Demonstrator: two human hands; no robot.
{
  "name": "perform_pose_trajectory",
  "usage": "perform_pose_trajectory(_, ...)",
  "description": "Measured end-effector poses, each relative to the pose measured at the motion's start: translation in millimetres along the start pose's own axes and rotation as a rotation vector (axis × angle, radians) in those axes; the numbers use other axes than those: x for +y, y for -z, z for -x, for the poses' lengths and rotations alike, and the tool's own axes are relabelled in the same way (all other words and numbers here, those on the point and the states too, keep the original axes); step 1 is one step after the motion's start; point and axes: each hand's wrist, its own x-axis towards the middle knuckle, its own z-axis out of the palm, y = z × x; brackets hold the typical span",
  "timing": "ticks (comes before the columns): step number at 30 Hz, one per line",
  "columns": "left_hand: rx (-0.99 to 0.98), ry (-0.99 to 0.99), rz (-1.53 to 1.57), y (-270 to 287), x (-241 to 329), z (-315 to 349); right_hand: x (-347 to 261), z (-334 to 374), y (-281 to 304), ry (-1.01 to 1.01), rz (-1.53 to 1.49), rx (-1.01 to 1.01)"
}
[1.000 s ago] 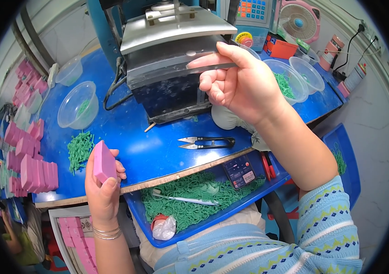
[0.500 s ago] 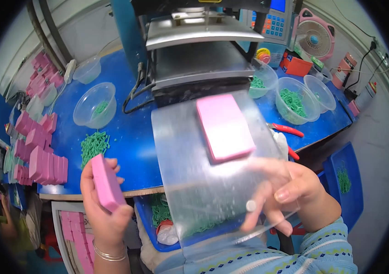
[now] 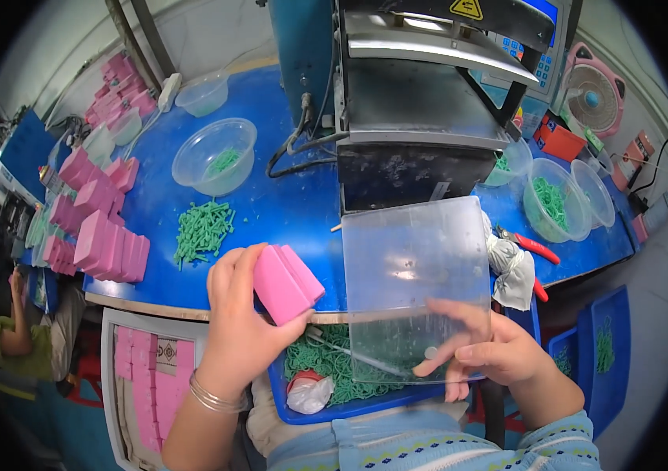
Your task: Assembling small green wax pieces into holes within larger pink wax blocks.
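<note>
My left hand [image 3: 238,314] grips two pink blocks [image 3: 287,284], pressed flat against each other, over the table's front edge. What the blocks are made of I cannot tell. My right hand [image 3: 491,345] holds a clear plastic sheet [image 3: 405,243] by its lower right part, with fingers showing through it. A small white round spot shows on the sheet near my fingertips. Nothing lies on top of the sheet, which is in front of the dark press [image 3: 420,169].
Stacks of pink blocks [image 3: 110,247] and a heap of green pieces [image 3: 202,230] lie on the blue table. Clear bowls [image 3: 215,157] hold more green pieces. Red-handled pliers [image 3: 530,247] and a white cloth [image 3: 513,271] lie right. A blue bin [image 3: 302,412] stands below; a person [image 3: 16,337] sits far left.
The pink block that lay on the clear sheet is now in my left hand with the first one. The whole view has shifted, and the sheet appears more upright.
</note>
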Motion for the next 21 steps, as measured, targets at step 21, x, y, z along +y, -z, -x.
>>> perform_pose_trajectory(21, 0.245, -0.492, 0.042, -7, 36, 35, 71, -27, -2, 0.027, 0.238, -0.262)
